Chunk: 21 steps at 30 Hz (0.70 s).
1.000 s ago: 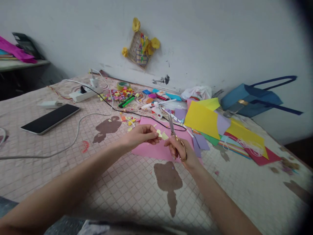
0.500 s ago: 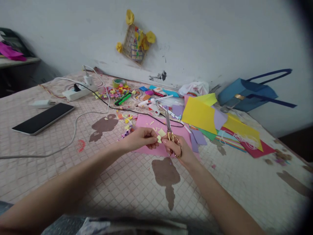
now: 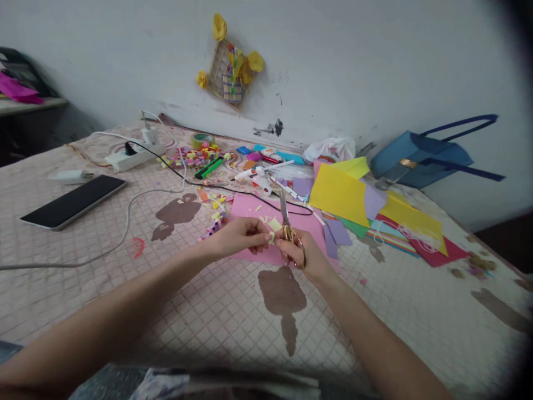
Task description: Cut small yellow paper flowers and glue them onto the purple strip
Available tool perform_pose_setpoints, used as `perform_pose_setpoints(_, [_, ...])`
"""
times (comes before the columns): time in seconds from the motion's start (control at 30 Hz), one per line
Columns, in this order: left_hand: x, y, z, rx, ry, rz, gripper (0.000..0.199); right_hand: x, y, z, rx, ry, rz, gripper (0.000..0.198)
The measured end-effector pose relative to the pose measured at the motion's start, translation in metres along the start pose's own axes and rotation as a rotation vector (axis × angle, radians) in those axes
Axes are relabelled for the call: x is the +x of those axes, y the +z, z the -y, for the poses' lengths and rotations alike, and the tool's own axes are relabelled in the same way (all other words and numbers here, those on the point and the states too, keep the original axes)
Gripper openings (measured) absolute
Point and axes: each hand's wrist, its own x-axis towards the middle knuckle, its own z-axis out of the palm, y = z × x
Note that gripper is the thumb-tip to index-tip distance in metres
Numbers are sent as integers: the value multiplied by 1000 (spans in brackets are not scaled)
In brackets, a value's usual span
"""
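Between the fingertips of my left hand (image 3: 246,236) is a small pale yellow paper cutout (image 3: 272,238). My right hand (image 3: 300,249) is closed around gold-handled scissors (image 3: 285,214), whose blades point up and away from me. The right fingertips also meet the cutout's right edge. Both hands hover over a pink paper sheet (image 3: 268,258), partly hidden beneath them. A pale yellow paper piece (image 3: 275,224) lies just behind the fingers, among small yellow scraps.
Behind the hands are a hot glue gun (image 3: 260,179), a green cutter (image 3: 209,168) and a heap of small paper flowers (image 3: 195,156). Coloured sheets (image 3: 339,191) and a blue bag (image 3: 418,161) are at right. A phone (image 3: 75,201), power strip (image 3: 133,158) and cables occupy the left.
The cutout has turned between my fingertips and shows less of its face. My right hand and the scissors have shifted slightly left, closer to the left hand.
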Motion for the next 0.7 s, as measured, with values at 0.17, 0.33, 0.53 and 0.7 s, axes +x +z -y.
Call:
perform_pose_setpoints(0.17, [0, -22, -12, -6, 50, -134, 17, 3, -9, 0, -102, -20, -53, 24])
perform_pose_setpoints(0.33, [0, -47, -22, 12, 18, -256, 21, 14, -38, -3, -564, -41, -177, 26])
perform_pose_setpoints(0.53, [0, -46, -11, 139, -63, -188, 21, 17, -54, -7, -1232, 35, -313, 26])
perform_pose_setpoints(0.7, [-4, -47, -4, 158, -64, -167, 19, 14, -62, -12, -1316, 68, -285, 22])
